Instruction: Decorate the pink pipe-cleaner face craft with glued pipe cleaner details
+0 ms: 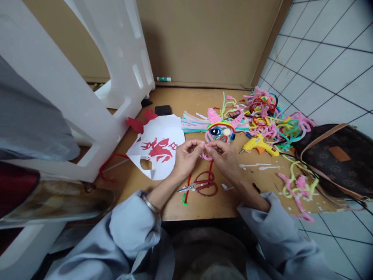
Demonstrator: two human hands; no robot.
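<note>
My left hand and my right hand meet over the middle of the table, thumb and fingertips pinched together on each. Between them is a pink pipe cleaner, its lower part bent in a curve; the gripped part is mostly covered by my fingers. Just beyond lies a craft figure with big eyes, pink fuzzy horns and a rainbow band, partly hidden behind my hands. Scissors with dark red handles rest below my hands, across a red pipe cleaner tipped with green.
White paper with red cut-outs lies left. Straight pipe cleaners run behind the figure. At right are a yellow glue gun, a tangled pipe-cleaner heap and a brown handbag. A white plastic frame borders the left side.
</note>
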